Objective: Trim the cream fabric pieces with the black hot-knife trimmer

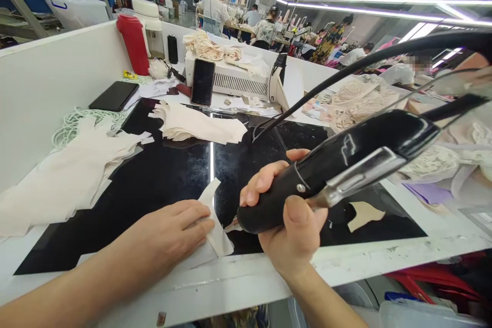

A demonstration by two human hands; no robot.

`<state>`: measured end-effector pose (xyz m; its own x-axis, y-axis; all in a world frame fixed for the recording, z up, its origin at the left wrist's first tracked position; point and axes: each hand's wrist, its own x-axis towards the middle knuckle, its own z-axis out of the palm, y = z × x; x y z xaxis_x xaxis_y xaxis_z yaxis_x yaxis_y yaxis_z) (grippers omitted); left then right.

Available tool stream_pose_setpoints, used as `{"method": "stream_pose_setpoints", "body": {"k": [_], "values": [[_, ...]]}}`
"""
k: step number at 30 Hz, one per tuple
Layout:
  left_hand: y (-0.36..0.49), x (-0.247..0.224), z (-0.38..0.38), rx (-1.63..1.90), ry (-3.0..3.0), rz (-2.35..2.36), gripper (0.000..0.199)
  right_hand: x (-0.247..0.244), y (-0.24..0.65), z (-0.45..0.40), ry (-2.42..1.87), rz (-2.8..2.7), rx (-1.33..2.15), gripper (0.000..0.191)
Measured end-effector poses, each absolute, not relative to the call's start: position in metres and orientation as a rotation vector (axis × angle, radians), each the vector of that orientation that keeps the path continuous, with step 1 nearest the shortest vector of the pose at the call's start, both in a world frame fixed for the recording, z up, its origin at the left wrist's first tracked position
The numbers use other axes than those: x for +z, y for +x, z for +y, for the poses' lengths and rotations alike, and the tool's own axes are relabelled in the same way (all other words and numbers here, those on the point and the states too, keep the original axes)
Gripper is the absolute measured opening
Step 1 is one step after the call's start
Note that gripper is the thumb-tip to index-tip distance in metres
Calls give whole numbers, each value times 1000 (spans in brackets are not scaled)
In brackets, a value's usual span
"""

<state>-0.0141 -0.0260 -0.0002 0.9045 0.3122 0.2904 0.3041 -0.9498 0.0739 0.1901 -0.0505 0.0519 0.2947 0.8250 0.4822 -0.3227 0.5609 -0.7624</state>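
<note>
My right hand [286,215] is wrapped round a black corded handpiece with a metal trigger lever [338,164], the thumb beside the lever. Its lower end points down toward the black board [172,174], and the tip is mostly hidden behind the grip. Just left of that tip lies a small cream fabric piece [220,238]. My left hand [172,228] presses it down near the board's front edge, fingers together and partly over it. Beyond the hands, a stack of cut cream fabric pieces [203,125] rests on the board. A larger stack of cream fabric [65,179] lies at the left.
A phone [202,82] leans against a vented white box [238,79]. A dark tablet [114,96] and a red cup [133,43] sit back left. The handpiece's black cable [346,69] arches over the right side. Lace pieces [434,164] are heaped at right. Several people work behind.
</note>
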Motion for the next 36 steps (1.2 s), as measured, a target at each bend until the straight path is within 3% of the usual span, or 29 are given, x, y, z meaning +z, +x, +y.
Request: {"method": "stream_pose_setpoints", "body": {"k": [18,36], "values": [[-9,3,-25,674,3004,517,33,60,186,-41,-687,-963,737,39],[-11,0,-27,645,3008,518,33,53,181,-35,-686,-996,711,40]]}}
